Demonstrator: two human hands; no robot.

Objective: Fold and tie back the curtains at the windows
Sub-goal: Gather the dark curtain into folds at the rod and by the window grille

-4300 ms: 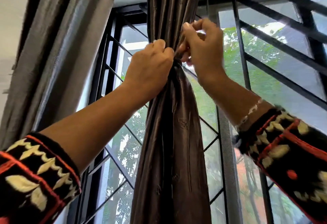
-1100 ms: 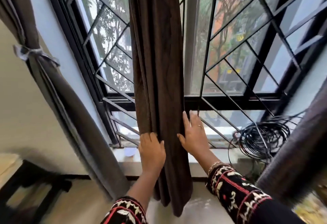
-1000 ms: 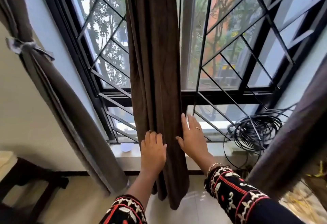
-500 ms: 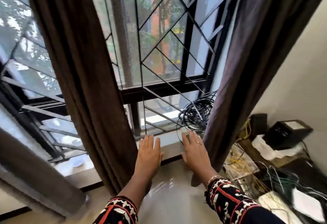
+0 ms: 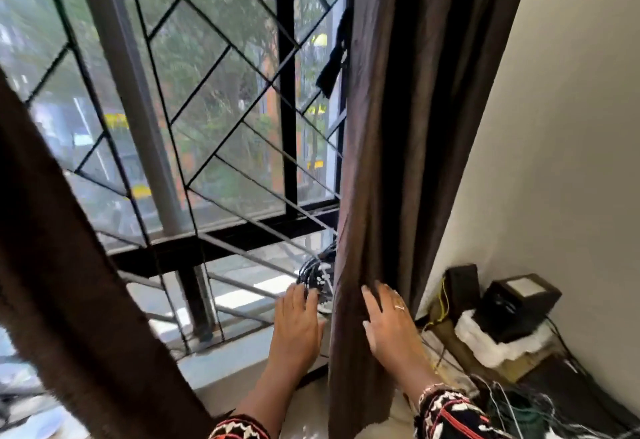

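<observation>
Against the black-grilled window point(image 5: 287, 92), the right hand point(image 5: 391, 327) is pressing a hanging dark brown fabric curtain point(image 5: 381, 126), the left hand point(image 5: 298, 327) reaching beside it, both with fingers point(image 5: 375, 298) straight.

The left sleeve point(image 5: 239, 430) and right sleeve point(image 5: 453, 418) are black with red and white embroidery; the right hand point(image 5: 388, 329) wears a ring point(image 5: 399, 307), its wrist a bracelet point(image 5: 427, 390).

Daylight is coming through the barred window point(image 5: 221, 126) at upper left — a cream wall point(image 5: 571, 126) is filling the right, black boxes point(image 5: 516, 303) sitting beneath.
</observation>
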